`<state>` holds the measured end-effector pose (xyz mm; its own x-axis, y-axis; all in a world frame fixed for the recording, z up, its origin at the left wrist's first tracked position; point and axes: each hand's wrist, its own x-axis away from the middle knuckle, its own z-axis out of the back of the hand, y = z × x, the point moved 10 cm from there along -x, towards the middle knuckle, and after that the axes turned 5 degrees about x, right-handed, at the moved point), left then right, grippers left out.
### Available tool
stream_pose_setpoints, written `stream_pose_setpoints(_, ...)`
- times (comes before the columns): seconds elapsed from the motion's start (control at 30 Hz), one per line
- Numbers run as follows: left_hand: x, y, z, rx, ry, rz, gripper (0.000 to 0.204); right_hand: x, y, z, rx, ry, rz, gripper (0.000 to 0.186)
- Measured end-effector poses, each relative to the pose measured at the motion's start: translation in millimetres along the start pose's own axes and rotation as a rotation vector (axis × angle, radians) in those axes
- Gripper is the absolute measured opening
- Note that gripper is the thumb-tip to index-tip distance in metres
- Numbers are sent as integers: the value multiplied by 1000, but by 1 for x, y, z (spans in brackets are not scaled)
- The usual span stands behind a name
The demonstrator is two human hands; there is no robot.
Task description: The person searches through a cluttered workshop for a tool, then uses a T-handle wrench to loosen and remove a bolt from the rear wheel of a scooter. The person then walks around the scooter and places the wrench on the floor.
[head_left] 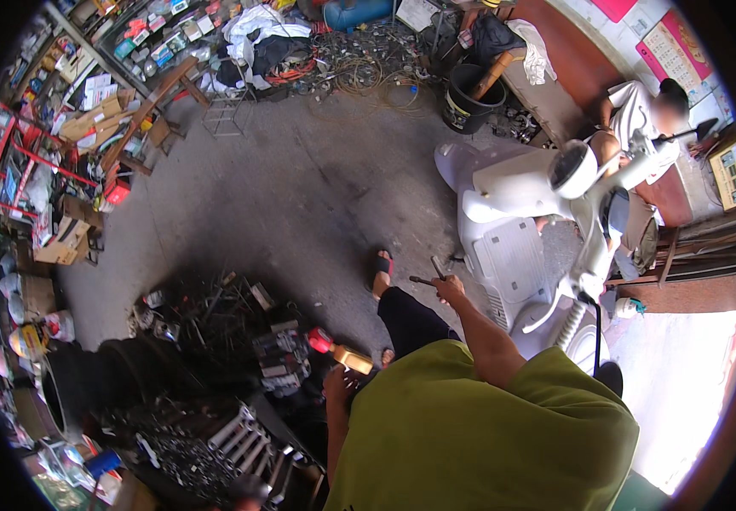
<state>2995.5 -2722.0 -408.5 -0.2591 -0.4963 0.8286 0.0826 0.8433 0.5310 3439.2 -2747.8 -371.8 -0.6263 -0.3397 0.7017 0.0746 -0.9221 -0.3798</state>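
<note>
My right hand [450,290] is closed around a slim metal hand tool [423,280]. A dark bar points left from the fingers, and a paler rod rises beside it; its exact kind is too small to tell. My left hand [335,383] is low beside my body, against the dark clutter. Just above it is a gold-coloured bottle [353,358] with a red object [320,340] at its upper left end. Whether the left fingers touch the bottle cannot be made out. Close to my right arm stands a white scooter [504,247].
Several wrenches [244,443] lie in a row at lower left, near a heap of metal parts [206,315]. A person [641,128] sits on a bench beyond the scooter. A black bucket [470,106] stands far right; shelves and boxes [70,230] line the left.
</note>
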Motion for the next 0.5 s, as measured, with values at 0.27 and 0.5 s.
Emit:
stream_pose_setpoints(0.27,-4,87,53,364,468,247,15,-76,-119,-18,233,-44,125,39)
stream_pose_setpoints(0.5,-95,197,24,208,396,241,13,-133,-202,10,38,-152,-11,34)
